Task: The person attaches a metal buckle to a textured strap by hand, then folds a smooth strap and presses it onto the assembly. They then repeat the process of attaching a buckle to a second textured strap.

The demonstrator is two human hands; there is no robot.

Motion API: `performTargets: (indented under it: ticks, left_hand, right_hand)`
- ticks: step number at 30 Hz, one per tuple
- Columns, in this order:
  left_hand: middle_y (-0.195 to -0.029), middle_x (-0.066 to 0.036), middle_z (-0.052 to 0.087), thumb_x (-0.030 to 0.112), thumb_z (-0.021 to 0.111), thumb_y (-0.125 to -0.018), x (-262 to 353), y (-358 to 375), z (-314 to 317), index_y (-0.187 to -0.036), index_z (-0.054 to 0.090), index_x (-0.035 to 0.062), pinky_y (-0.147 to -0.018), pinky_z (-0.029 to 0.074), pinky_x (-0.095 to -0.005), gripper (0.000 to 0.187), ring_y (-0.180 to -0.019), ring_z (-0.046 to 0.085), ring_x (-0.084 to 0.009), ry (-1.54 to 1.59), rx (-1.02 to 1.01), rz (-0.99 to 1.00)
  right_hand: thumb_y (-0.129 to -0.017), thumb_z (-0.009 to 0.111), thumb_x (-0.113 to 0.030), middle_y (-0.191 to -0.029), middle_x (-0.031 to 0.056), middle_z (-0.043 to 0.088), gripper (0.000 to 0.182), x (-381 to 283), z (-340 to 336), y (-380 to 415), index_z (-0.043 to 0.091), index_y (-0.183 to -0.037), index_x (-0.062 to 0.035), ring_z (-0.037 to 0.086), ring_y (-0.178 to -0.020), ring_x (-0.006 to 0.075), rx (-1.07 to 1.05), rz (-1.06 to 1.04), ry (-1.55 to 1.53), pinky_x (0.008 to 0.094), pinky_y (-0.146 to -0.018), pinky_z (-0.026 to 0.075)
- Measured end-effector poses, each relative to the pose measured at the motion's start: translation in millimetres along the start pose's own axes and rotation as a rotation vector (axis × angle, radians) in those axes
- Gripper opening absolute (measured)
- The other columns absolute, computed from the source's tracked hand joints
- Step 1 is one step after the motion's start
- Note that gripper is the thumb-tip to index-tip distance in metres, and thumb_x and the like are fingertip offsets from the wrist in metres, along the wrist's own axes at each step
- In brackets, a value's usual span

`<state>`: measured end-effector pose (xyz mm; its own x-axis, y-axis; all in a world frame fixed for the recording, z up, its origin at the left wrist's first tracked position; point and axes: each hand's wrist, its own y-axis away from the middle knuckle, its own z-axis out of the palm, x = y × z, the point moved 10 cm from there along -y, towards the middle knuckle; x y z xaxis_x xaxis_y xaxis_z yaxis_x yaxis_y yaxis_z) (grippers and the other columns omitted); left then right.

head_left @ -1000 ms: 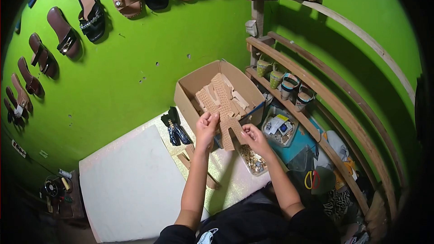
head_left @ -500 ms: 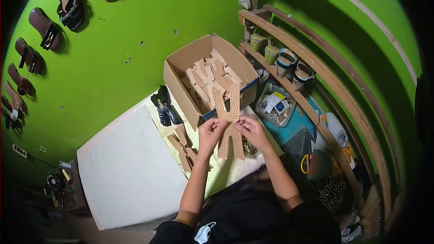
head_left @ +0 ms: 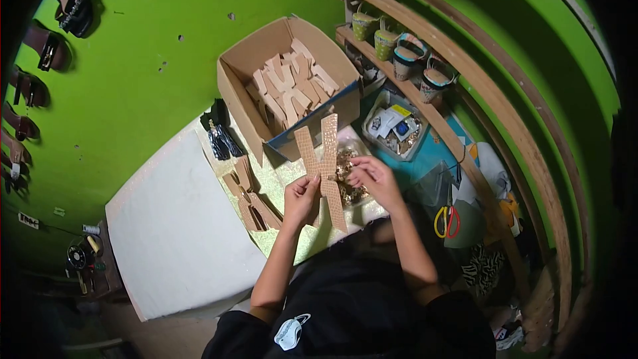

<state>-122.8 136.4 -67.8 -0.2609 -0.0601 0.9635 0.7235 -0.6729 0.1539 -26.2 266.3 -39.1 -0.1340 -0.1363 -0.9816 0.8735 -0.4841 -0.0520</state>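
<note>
My left hand pinches an X-shaped tan upper piece with a crocodile-embossed surface near its middle. Its upper legs point toward the cardboard box. My right hand is off the piece, fingers loosely bent and apart, over the near right side. Just below and left of that hand is a clear plastic tub of gold-coloured metal ornaments, partly hidden by the hand and the piece. On the table to the left lie tan strap pieces with gold ornaments and a shiny black strap piece.
A cardboard box full of tan pieces stands behind my hands. A white sheet covers the table's left part. To the right are a tub of small parts, scissors and a wooden rack. Sandals hang on the wall.
My right hand has let go of the upper piece and moved right, toward the tub of ornaments. The piece has turned in my left hand. The camera view has shifted.
</note>
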Motion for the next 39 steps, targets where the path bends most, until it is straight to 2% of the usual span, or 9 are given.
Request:
performTargets:
  ticks: [2,7,11,17,21,26,34,37,39]
  left_hand:
    - [-0.06,0.006,0.048,0.013,0.05,-0.086,-23,5,-8,-0.071,0.055,0.0021,-0.046,0.03,-0.0156,0.019,-0.052,0.037,0.0006,-0.026,0.024,-0.091]
    - [-0.075,-0.001,0.058,0.008,0.051,-0.084,-61,24,-19,-0.082,0.055,-0.0003,-0.063,0.046,-0.0198,0.01,-0.066,0.054,-0.0062,0.073,0.034,-0.2]
    - [-0.078,-0.003,0.058,0.005,0.053,-0.082,-73,30,-20,-0.09,0.053,-0.0001,-0.064,0.048,-0.021,0.01,-0.067,0.054,-0.0067,0.199,0.046,-0.163]
    - [-0.083,-0.004,0.059,0.002,0.053,-0.081,-92,23,-22,-0.091,0.052,0.0004,-0.065,0.047,-0.0202,0.01,-0.071,0.055,-0.0073,0.211,0.043,-0.171]
    - [-0.086,-0.005,0.06,0.002,0.053,-0.081,-99,20,-25,-0.091,0.051,0.0005,-0.066,0.046,-0.0204,0.01,-0.073,0.056,-0.0071,0.238,0.018,-0.172]
    - [-0.085,-0.005,0.06,0.002,0.053,-0.082,-103,16,-22,-0.091,0.051,0.0004,-0.066,0.046,-0.0198,0.01,-0.072,0.056,-0.0069,0.212,-0.005,-0.208]
    - [-0.082,-0.004,0.06,0.003,0.053,-0.082,-110,13,-21,-0.092,0.051,0.0004,-0.062,0.045,-0.0171,0.011,-0.069,0.055,-0.0054,0.224,0.003,-0.25]
    - [-0.087,-0.004,0.06,0.003,0.053,-0.082,-112,12,-23,-0.096,0.05,-0.0001,-0.066,0.046,-0.0181,0.014,-0.073,0.056,-0.0062,0.211,-0.036,-0.287]
    - [-0.103,-0.009,0.058,0.001,0.05,-0.082,-108,15,-18,-0.107,0.047,-0.0016,-0.076,0.044,-0.0199,0.025,-0.088,0.056,-0.0098,0.232,-0.117,-0.309]
  right_hand:
    - [-0.085,0.047,-0.005,-0.078,0.0054,0.057,0.019,20,-28,6,0.049,-0.103,0.0013,0.055,-0.069,0.0091,0.052,0.005,0.004,0.0198,-0.061,0.045]
    - [-0.082,0.05,-0.005,-0.078,0.003,0.057,0.016,35,-60,23,0.052,-0.097,0.0014,0.053,-0.069,0.0065,0.172,-0.007,0.155,0.0203,-0.063,0.042]
    - [-0.08,0.054,-0.005,-0.075,0.0023,0.058,0.016,48,-63,25,0.054,-0.095,-0.0004,0.053,-0.07,0.0072,0.171,0.132,0.291,0.0217,-0.062,0.041]
    - [-0.075,0.055,-0.003,-0.077,0.0119,0.059,0.015,36,-30,6,0.055,-0.09,-0.0038,0.055,-0.073,0.0272,0.067,-0.085,0.665,0.0334,-0.065,0.042]
    - [-0.074,0.056,-0.003,-0.076,0.0087,0.061,0.015,31,-21,-1,0.057,-0.089,-0.0045,0.058,-0.074,0.021,0.078,-0.136,0.851,0.0295,-0.066,0.043]
    - [-0.072,0.057,-0.005,-0.074,0.0018,0.061,0.014,34,-14,-5,0.058,-0.085,-0.0113,0.054,-0.076,0.0178,0.093,-0.147,1.031,0.031,-0.069,0.033]
    - [-0.071,0.058,-0.009,-0.071,0.0029,0.06,0.011,60,2,-18,0.058,-0.082,-0.0118,0.052,-0.076,0.0185,0.01,-0.181,1.232,0.0335,-0.072,0.03]
    - [-0.07,0.059,-0.011,-0.072,0.0043,0.059,0.012,57,6,-16,0.058,-0.082,-0.0112,0.051,-0.08,0.0191,-0.077,-0.145,1.179,0.0352,-0.075,0.029]
    - [-0.069,0.061,-0.012,-0.075,0.0045,0.059,0.014,51,9,-13,0.058,-0.083,-0.0112,0.05,-0.082,0.0193,-0.148,-0.106,1.138,0.0351,-0.076,0.029]
